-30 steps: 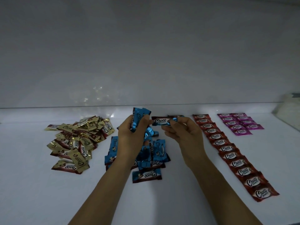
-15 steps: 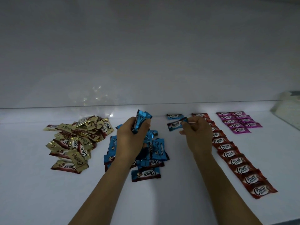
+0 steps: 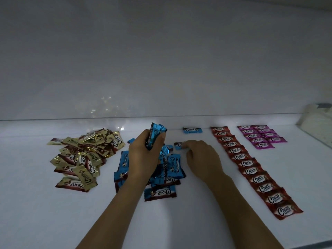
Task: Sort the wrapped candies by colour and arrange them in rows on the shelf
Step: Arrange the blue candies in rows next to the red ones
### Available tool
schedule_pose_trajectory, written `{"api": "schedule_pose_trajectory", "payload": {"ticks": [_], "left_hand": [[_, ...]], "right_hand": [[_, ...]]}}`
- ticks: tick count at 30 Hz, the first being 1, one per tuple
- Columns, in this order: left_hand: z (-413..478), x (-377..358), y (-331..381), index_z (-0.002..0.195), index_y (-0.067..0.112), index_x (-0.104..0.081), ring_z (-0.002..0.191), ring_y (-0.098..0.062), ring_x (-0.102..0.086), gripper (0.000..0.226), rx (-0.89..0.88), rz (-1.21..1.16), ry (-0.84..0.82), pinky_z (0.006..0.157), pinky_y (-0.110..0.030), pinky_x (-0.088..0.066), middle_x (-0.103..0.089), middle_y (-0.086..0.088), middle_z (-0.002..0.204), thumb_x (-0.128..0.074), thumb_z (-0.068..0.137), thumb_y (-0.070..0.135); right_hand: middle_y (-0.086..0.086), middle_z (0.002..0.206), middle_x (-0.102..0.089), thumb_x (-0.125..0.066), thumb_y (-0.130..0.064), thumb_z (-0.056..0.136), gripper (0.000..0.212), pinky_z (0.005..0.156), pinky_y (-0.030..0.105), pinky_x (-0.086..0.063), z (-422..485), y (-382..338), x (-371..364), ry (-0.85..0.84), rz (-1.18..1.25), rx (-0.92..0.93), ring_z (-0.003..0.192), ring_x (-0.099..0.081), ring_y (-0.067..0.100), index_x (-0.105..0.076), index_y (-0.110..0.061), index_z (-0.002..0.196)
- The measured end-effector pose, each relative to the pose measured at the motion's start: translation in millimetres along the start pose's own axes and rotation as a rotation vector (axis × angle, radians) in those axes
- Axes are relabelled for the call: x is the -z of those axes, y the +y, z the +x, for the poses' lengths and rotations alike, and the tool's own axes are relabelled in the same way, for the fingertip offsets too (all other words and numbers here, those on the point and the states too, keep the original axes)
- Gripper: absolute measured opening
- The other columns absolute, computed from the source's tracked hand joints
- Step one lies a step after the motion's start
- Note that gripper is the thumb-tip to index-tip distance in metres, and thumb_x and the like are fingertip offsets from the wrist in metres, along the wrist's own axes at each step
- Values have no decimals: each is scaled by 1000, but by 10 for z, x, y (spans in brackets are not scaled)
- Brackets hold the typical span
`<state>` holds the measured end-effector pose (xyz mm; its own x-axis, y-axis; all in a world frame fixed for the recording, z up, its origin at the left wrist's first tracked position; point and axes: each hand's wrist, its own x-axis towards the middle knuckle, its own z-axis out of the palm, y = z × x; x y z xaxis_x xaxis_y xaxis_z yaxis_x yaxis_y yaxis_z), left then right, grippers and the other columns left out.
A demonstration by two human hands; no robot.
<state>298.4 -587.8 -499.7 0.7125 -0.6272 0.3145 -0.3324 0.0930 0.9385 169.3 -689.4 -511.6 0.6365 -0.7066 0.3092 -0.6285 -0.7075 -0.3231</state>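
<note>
Right hand [image 3: 201, 157] is pinching one blue candy [image 3: 179, 146] by its right end and laying it flat on the shelf [image 3: 179, 221], long axis running left-right. It's sitting just in front of the placed blue candy [image 3: 192, 130] near the back wall and slightly left of it, so it's probably needing a nudge right to line up. Left hand [image 3: 143, 155] is gripping a blue bundle [image 3: 156, 133] upright over the blue pile [image 3: 169, 169]. Right hand is nearer the row. Open lane is running between the blue pile and red row [image 3: 251, 169]. Gold pile [image 3: 82, 155] and pink rows [image 3: 258, 138] are lying well apart.
</note>
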Motion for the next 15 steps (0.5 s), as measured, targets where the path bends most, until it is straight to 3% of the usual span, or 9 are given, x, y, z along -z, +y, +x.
{"api": "schedule_pose_trajectory", "payload": {"ticks": [6,10,15], "left_hand": [[23,-13,22,72,21,-52,58,-13,-55,25,36,-42,25,51,-30,-48,-55,2,63,-57,93,33],[49,-11,-1,73,12,-54,55,-11,-52,30,59,-90,41,45,-28,-46,-62,-19,74,-55,94,34],[53,-2,-28,73,9,-54,51,-9,-50,31,17,-84,34,43,-25,-43,-59,-20,69,-55,94,32]], "right_hand": [[8,125,-56,-50,-7,90,44,89,29,-38,278,-73,-78,-191,-112,53,110,-53,24,-47,-14,133],[6,126,-55,-48,-4,89,41,85,27,-35,419,-123,-104,-181,-161,95,111,-51,22,-46,-12,130],[7,130,-53,-49,-4,89,44,91,27,-35,514,-131,-187,-177,-149,102,116,-49,22,-45,-12,132]]}}
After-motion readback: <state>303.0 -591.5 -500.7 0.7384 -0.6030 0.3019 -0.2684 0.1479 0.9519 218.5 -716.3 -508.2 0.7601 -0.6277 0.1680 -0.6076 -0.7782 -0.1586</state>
